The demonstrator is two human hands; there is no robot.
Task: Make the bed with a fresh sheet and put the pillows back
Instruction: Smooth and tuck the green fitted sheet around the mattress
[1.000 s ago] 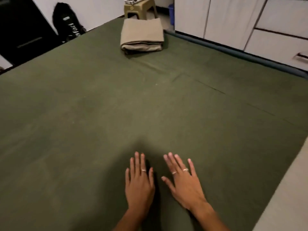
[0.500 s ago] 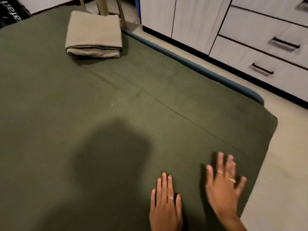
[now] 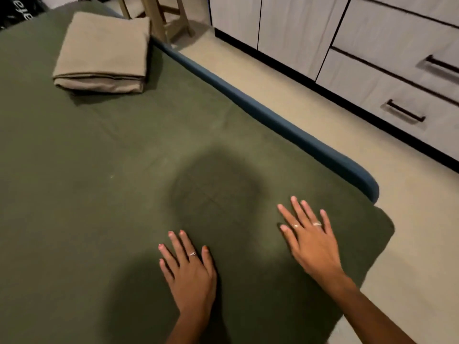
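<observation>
Both hands, the left hand (image 3: 190,271) and the right hand (image 3: 311,240), lie flat with fingers spread on the dark green cotton sheet (image 3: 104,184) covering the bed, near its corner. To smooth well, sweep outward toward the blue mattress edge (image 3: 268,117), pressing evenly. No pillows in sight.

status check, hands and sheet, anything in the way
Left hand and right hand open, flat on green sheet. Sheet spread over bed, near corner overhanging. Folded beige cloth sits on far part of the sheet; no pillows in view.
</observation>
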